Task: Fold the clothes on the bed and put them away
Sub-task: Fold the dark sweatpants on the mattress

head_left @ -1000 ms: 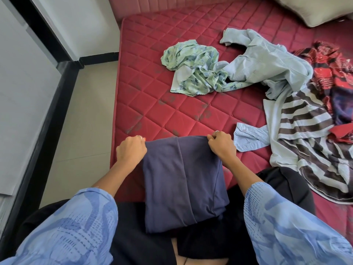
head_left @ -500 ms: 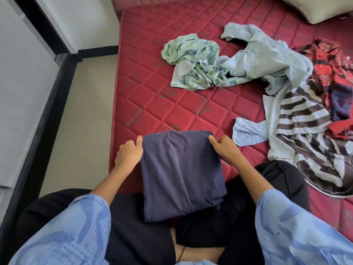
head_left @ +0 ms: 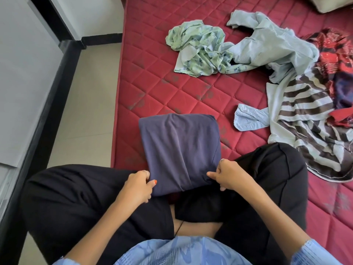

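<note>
A folded navy garment [head_left: 179,150] lies on the red quilted mattress [head_left: 152,88] in front of my crossed legs, its near edge over my lap. My left hand [head_left: 138,185] grips its near left corner, thumb on top. My right hand [head_left: 228,175] grips the near right corner, fingers curled into the cloth. Unfolded on the bed lie a crumpled green floral cloth [head_left: 198,49], a pale blue shirt [head_left: 267,44], a brown-and-white striped garment [head_left: 305,119] and a red patterned one [head_left: 336,54].
The mattress's left edge [head_left: 117,111] drops to a beige tiled floor [head_left: 86,111]. A grey panel with a black frame [head_left: 47,96] stands at the left. A pillow corner [head_left: 332,4] shows at the top right.
Both hands have come back from the garment's far corners to its near corners by my lap. The navy garment now lies flat as a shorter rectangle.
</note>
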`<control>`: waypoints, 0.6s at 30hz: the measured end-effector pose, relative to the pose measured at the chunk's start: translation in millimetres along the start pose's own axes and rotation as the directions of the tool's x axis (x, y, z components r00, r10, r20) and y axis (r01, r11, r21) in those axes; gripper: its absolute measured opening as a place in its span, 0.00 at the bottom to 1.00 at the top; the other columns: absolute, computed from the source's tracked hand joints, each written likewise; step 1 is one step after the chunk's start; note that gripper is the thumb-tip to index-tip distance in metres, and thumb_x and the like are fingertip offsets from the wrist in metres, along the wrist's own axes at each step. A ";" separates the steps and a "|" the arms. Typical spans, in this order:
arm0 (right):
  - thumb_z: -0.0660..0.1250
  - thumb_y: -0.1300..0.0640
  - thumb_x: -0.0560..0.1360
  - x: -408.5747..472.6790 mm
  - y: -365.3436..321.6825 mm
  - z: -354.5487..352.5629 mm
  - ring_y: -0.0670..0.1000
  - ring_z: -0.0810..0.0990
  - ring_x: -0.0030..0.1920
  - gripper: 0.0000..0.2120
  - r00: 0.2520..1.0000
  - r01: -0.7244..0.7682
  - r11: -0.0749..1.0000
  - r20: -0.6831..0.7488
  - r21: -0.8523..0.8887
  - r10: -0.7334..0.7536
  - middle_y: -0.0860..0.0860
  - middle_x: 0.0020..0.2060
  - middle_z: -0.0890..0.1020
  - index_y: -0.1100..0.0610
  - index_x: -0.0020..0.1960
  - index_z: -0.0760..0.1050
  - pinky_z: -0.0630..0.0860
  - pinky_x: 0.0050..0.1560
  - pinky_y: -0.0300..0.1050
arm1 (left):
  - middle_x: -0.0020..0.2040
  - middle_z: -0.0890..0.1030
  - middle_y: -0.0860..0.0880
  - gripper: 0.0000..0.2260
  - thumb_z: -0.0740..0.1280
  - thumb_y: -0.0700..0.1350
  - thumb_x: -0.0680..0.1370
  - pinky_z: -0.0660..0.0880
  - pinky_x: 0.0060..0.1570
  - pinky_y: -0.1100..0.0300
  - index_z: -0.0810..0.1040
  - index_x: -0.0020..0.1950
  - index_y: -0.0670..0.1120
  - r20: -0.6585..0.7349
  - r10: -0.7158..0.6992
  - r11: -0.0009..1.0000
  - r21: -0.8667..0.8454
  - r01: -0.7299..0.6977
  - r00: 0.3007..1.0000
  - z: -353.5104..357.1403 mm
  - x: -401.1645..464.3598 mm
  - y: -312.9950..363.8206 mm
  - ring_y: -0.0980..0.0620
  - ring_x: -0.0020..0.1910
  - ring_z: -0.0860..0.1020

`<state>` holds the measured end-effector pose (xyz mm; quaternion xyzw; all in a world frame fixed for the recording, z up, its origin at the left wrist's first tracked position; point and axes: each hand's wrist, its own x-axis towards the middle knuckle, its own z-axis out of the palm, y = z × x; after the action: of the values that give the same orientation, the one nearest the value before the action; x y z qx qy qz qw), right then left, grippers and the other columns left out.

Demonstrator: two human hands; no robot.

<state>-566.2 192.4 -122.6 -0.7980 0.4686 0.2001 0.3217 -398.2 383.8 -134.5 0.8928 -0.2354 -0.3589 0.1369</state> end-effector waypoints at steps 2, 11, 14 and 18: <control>0.67 0.51 0.77 -3.1 -1.3 8.4 0.59 0.79 0.45 0.14 0.996 0.014 0.999 -0.083 0.045 -0.010 0.59 0.44 0.80 0.58 0.42 0.67 0.74 0.44 0.46 | 0.34 0.81 0.45 0.08 0.62 0.44 0.81 0.72 0.27 0.64 0.72 0.44 0.41 -0.001 0.036 0.998 -0.045 -0.036 0.999 -2.1 -3.9 3.1 0.54 0.26 0.80; 0.67 0.58 0.75 -22.9 14.3 -10.2 0.60 0.76 0.40 0.15 0.909 0.155 0.983 -0.403 0.094 -0.105 0.55 0.37 0.77 0.54 0.36 0.63 0.70 0.40 0.49 | 0.28 0.77 0.48 0.14 0.64 0.42 0.80 0.75 0.40 0.57 0.65 0.37 0.44 -0.248 0.134 0.961 -0.204 -0.187 0.960 -36.3 -22.5 -5.8 0.56 0.31 0.83; 0.67 0.58 0.75 -29.3 18.3 -20.6 0.58 0.74 0.42 0.16 0.926 0.133 0.991 -0.353 -0.022 -0.132 0.51 0.37 0.74 0.53 0.35 0.61 0.69 0.40 0.48 | 0.29 0.77 0.49 0.16 0.66 0.43 0.79 0.67 0.30 0.65 0.64 0.34 0.44 -0.238 0.128 0.987 -0.066 -0.148 0.963 -43.6 -20.0 -12.3 0.59 0.31 0.82; 0.65 0.58 0.77 -32.4 11.7 -22.8 0.57 0.71 0.58 0.09 0.970 0.090 0.966 -0.199 -0.242 -0.140 0.51 0.48 0.69 0.55 0.42 0.65 0.71 0.49 0.48 | 0.39 0.79 0.47 0.16 0.70 0.47 0.77 0.71 0.38 0.59 0.67 0.34 0.45 -0.008 0.053 0.947 0.317 -0.048 0.999 -44.0 -11.3 -5.1 0.48 0.40 0.79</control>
<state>-591.6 192.3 -90.1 -0.8728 0.4268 0.1469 0.1855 -372.6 397.3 -99.1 0.8997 -0.3116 -0.3056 0.0032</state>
